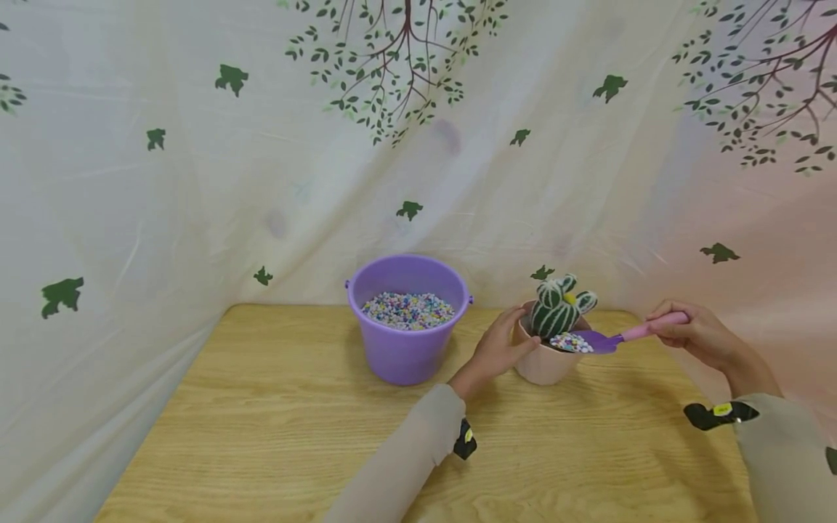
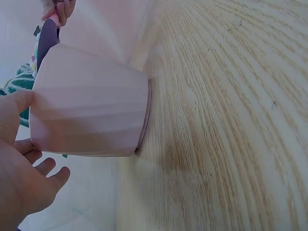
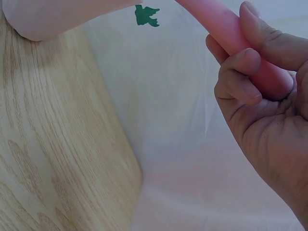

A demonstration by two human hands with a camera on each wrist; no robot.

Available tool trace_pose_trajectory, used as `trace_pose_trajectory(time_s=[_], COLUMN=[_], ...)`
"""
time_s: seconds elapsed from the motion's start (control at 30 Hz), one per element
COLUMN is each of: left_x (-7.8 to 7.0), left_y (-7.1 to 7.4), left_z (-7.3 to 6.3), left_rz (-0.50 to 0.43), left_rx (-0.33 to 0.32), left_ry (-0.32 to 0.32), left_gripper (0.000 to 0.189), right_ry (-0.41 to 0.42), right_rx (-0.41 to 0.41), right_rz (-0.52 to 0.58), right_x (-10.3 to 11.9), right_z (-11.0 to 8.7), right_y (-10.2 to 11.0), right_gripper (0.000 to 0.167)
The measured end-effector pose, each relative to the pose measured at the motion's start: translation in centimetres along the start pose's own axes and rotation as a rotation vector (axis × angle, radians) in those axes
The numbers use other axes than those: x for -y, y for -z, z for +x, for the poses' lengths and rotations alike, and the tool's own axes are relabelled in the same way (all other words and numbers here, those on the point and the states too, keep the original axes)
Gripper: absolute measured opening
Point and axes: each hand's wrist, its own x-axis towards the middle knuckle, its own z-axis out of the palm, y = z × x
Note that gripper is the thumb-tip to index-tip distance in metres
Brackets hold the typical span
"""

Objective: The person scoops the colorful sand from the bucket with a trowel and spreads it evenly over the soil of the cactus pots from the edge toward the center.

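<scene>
A pale pink pot (image 1: 544,369) holding a knitted green-and-white cactus (image 1: 552,321) stands on the table's right side. My left hand (image 1: 493,350) holds it at the rim from the left, thumb in front; in the left wrist view, the lower fingers lie loosely off the pot (image 2: 91,103). My right hand (image 1: 701,335) grips the pink handle (image 3: 226,29) of a small trowel (image 1: 604,344). The trowel's purple blade lies over the pot's rim beside the cactus, carrying a heap of multicoloured beads (image 1: 569,343).
Left of the pot, a purple bucket (image 1: 405,356) stands near the back edge with many small coloured beads (image 1: 408,311) inside. The wooden table (image 1: 294,436) meets a pale leaf-and-bird printed curtain (image 1: 196,203) behind it and at both sides.
</scene>
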Motion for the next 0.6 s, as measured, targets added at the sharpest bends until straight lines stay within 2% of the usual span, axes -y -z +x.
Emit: trace_pose_trajectory(time_s=[0.37, 0.6], left_x=[-0.01, 0.05], left_y=[0.0, -0.03], left_z=[-0.08, -0.1], left_rz=[-0.024, -0.023], left_rx=[0.021, 0.015], left_ry=[0.051, 0.04], left_gripper=[0.066, 0.066], right_ry=[-0.027, -0.031], right_rx=[-0.01, -0.014], right_rz=[-0.097, -0.162], right_x=[0.55, 0.96], right_z=[0.43, 0.65], right_y=[0.15, 0.26], right_gripper=[0.044, 0.04])
